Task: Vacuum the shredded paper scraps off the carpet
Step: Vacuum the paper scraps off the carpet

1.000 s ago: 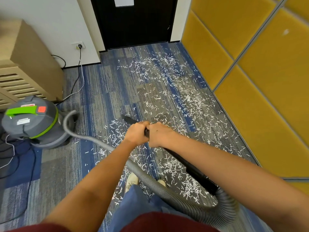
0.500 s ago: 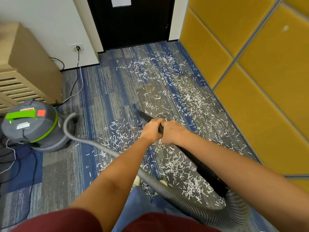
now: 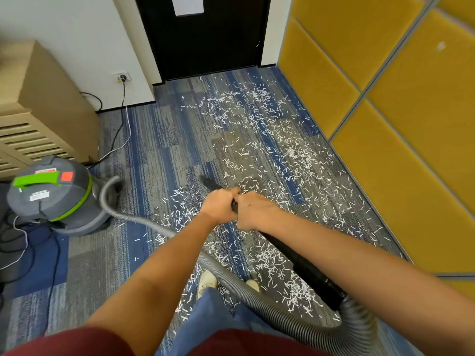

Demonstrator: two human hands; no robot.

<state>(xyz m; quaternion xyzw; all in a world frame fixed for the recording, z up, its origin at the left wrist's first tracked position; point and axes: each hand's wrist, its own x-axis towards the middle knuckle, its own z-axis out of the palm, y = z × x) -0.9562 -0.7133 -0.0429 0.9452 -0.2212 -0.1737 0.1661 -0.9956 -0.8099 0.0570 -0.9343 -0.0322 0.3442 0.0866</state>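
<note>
In the head view, a grey drum-shaped canister vacuum (image 3: pixel 56 199) with a green handle stands on the blue and grey striped carpet (image 3: pixel 159 150). To its right, both hands hold the black plastic vacuum wand (image 3: pixel 303 263). The left hand (image 3: pixel 219 205) is nearer the vacuum and the right hand (image 3: pixel 253 210) is just beyond it, each grip curled round the tube. A grey ribbed hose (image 3: pixel 257 296) runs from the vacuum to the wand's rear end. White shredded paper scraps (image 3: pixel 257 140) lie strewn over the carpet right of the vacuum, out to the black door (image 3: pixel 210 39) and the yellow padded wall panels (image 3: pixel 411 124). A beige slatted cabinet (image 3: pixel 38 111) stands just behind the vacuum.
</note>
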